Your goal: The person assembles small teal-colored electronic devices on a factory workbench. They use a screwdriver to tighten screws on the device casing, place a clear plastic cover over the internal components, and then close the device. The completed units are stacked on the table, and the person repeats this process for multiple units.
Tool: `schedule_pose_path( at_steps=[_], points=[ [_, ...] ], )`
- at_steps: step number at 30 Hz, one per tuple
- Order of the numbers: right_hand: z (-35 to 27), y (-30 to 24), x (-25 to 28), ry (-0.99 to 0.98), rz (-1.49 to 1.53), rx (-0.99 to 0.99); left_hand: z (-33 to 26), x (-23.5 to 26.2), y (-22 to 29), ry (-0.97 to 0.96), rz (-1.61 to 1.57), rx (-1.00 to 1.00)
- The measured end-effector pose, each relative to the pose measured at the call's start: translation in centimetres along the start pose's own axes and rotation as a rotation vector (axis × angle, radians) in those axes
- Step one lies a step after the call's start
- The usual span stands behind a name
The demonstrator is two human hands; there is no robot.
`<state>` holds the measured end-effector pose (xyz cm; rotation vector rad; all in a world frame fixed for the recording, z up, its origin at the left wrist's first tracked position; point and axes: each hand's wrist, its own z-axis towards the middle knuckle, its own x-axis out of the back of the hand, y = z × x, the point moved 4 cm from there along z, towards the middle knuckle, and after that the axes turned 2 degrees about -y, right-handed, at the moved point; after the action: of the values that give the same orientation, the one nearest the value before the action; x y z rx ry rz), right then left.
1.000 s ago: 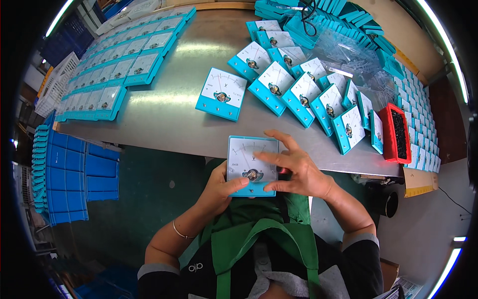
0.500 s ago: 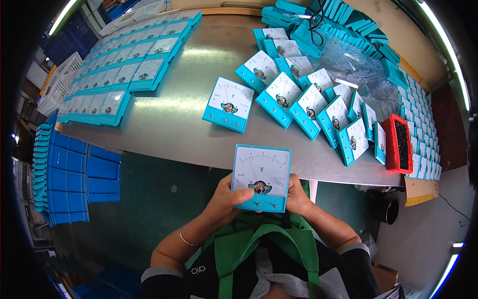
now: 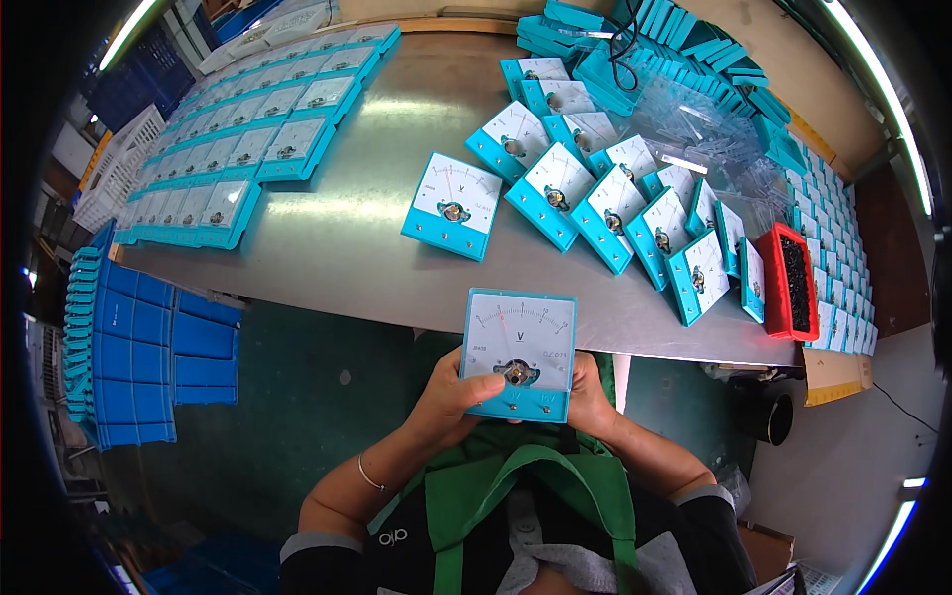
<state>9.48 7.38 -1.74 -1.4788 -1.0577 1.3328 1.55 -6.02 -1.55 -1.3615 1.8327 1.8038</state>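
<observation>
Left grip [image 3: 448,400] (thumb [image 3: 482,388] foremost) and half-hidden right grip [image 3: 592,399] are curled, forearms [image 3: 654,459] converging.

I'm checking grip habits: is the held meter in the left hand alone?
No, the right hand holds the meter at its right edge while the left hand holds its left.

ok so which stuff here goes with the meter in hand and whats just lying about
Likely part of it:
meter held by left hand and right hand
similar loose meters
red tray

Apparently just lying about:
white basket
dark round bin
cardboard box
</observation>
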Motion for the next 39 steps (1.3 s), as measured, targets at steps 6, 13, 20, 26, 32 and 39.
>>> schedule_pose_path(
  at_steps=[6, 13, 20, 26, 32, 39],
  points=[
    [-0.4, 0.8, 1.7, 0.04, -0.065, 0.035, -0.1, -0.4, 0.4, 0.02, 0.074, -0.05],
    [-1.2, -4.5, 2.7, -0.009, -0.165, 0.123, 0.9, -0.3, 1.5, -0.029, 0.252, -0.083],
    [0.9, -10.4, 1.8, 0.146, -0.996, 0.474, 3.0, -1.0, 3.0, 0.096, 0.458, -0.605],
    [4.1, -10.3, -0.5, -0.159, -1.283, 0.587, 5.4, 0.3, 3.2, 0.052, 0.269, -0.603],
    [16.7, -14.1, 12.9, 0.313, -1.255, 0.496, 6.7, 2.5, 3.0, -0.126, -0.039, -0.472],
    [28.1, -14.2, 25.1, 0.6, -1.559, 0.136, 7.1, 2.8, 2.8, -0.163, 0.009, -0.445]
  ],
)
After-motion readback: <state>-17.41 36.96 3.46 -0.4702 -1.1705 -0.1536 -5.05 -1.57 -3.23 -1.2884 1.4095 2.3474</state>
